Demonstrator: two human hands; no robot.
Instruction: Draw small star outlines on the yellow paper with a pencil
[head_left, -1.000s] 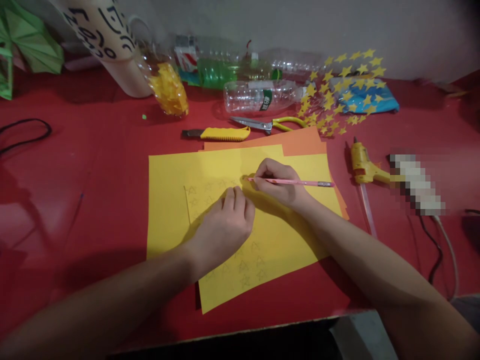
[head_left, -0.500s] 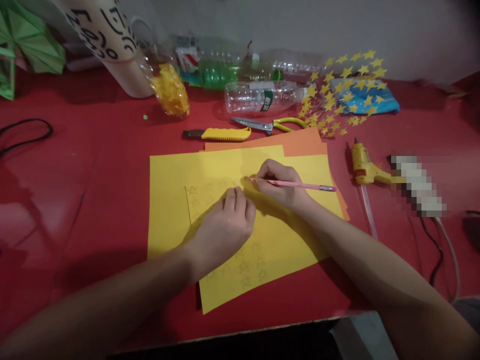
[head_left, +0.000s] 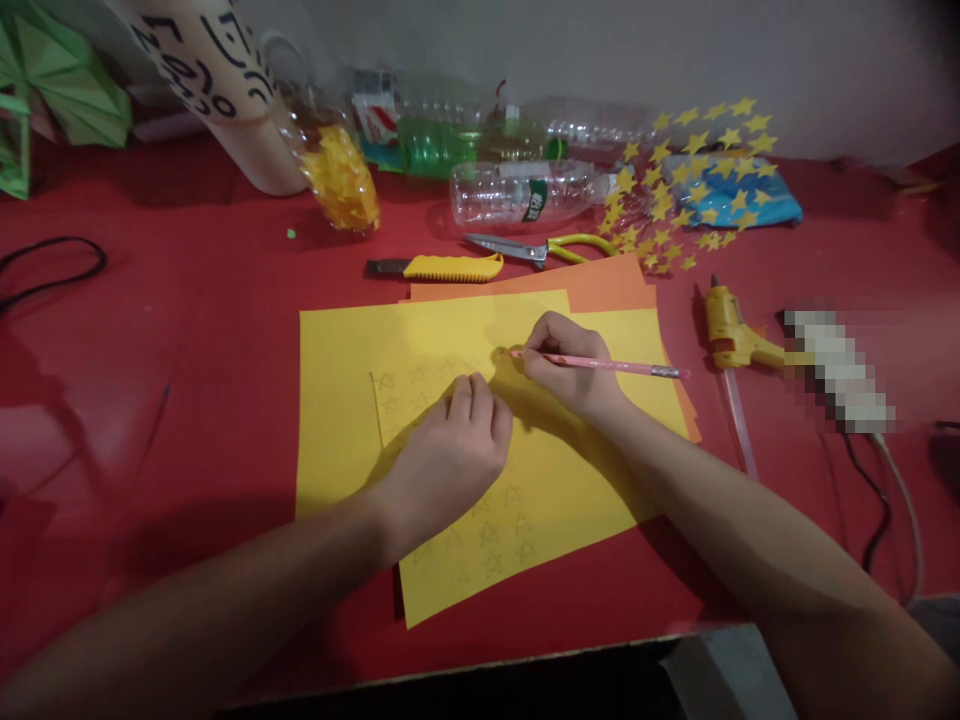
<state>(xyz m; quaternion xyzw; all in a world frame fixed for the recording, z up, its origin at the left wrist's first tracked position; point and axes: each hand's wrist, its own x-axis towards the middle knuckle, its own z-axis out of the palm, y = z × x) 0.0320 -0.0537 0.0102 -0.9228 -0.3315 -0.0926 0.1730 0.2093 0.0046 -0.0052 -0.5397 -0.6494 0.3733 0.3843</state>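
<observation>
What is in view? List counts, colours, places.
yellow paper: two or more, yellow, centre
orange paper: count unclear, orange, underneath
star drawings: several, grey, on paper
pencil: one, pink, over paper
knife: one, yellow, behind papers
scissors: one, yellow handles, behind papers
stars: many, yellow, back right
bottles: several, clear, green, back
packet: one, blue, back right
glue gun: one, yellow, right
pixelated block: one, pale, right
cables: two, black and pale, right
cup: one, white, back left
container: one, clear, beside cup
folded paper: some, green, left
cord: one, black, left
table: one, red, below
wall: one, grey, behind
left hand: one, bare, on paper
right hand: one, bare, around pencil
</observation>
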